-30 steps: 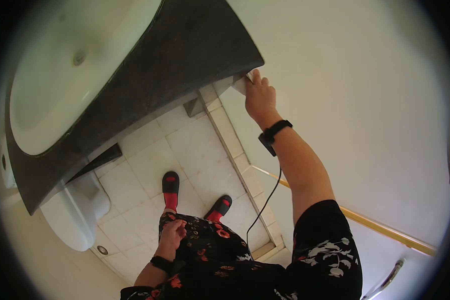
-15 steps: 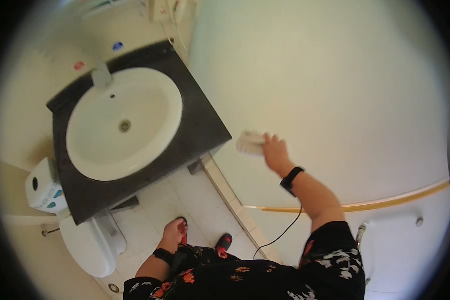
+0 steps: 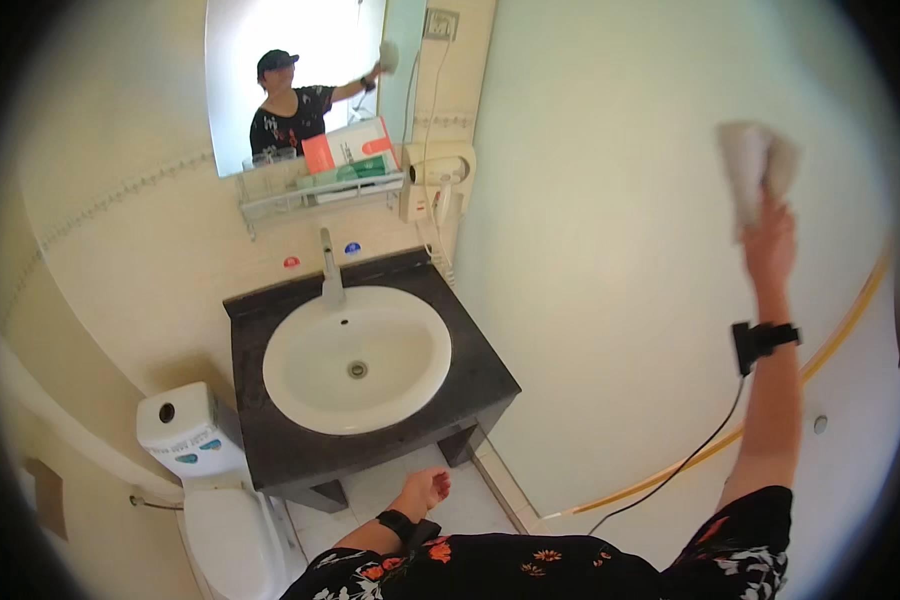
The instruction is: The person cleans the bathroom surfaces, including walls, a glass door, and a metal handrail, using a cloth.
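A whitish cloth point(image 3: 745, 170), smeared by motion, is gripped in my right hand point(image 3: 770, 240). My right arm stretches up and out over the large pale frosted panel point(image 3: 610, 250), with the cloth in front of its upper right part. Whether the cloth touches the panel, I cannot tell. Low in front of the washbasin counter, my left hand point(image 3: 425, 491) hangs with its fingers loosely curled and nothing visible in them. Both wrists wear black bands, and a thin black cable runs down from the right one point(image 3: 760, 345).
A white oval basin point(image 3: 315, 400) with a tap point(image 3: 331, 275) sits in a dark counter point(image 3: 480, 385). Left of it stands a white toilet point(image 3: 220, 540). On the wall are a mirror point(image 3: 232, 60), a shelf point(image 3: 270, 205) and a hair dryer point(image 3: 440, 172). A golden strip point(image 3: 650, 480) edges the panel.
My right hand has swept up and to the right with the cloth, and the arm is now straighter. The view has tilted up, bringing in the mirror and shelf.
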### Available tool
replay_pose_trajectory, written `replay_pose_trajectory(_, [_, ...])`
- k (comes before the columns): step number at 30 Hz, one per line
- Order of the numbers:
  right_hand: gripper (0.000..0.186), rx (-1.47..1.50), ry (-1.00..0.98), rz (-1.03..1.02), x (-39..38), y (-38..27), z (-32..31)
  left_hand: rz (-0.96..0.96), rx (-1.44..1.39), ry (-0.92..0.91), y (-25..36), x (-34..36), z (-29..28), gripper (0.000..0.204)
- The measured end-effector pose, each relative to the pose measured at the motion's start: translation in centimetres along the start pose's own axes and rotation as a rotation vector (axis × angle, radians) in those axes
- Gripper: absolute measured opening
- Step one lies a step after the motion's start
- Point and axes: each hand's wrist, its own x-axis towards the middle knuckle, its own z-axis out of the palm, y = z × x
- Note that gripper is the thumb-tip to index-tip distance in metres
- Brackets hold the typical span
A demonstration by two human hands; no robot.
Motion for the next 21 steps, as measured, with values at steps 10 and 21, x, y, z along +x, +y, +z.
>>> replay_pose_trajectory(10, [0.018,0.288,-0.627,-0.399,-18.8,-3.7,1.0,0.137,-0.01,-0.137,5.2,0.1,-0.8,0.014])
replay_pose_trajectory(21, [0.056,-0.104,0.226,0.213,9.9,8.0,-12.9,0.962,1.0,-0.308,5.1,0.3,1.7,0.029])
